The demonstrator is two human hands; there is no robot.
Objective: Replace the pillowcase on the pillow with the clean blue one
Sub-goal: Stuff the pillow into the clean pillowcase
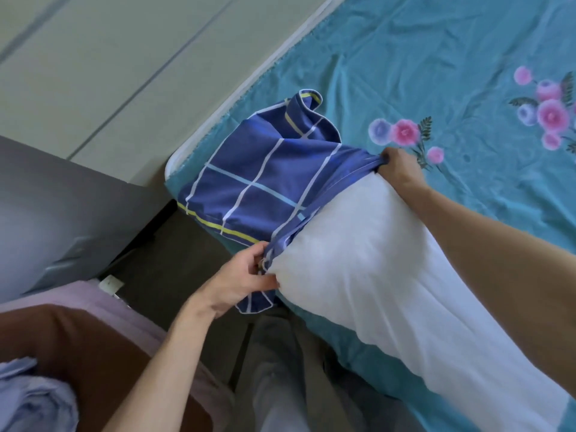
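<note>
A bare white pillow lies across the near corner of the bed. Its far end sits inside the mouth of a dark blue pillowcase with white, light blue and yellow grid lines. The rest of the case lies slack and flat beyond the pillow toward the bed's corner. My left hand pinches the bunched hem of the case at the pillow's near corner. My right hand grips the hem at the far corner. Most of the pillow is uncovered.
The bed carries a teal sheet printed with pink and purple flowers. A dark bedside table stands to the left. Bunched light blue cloth lies at the bottom left on a brown surface. Pale floor tiles lie beyond.
</note>
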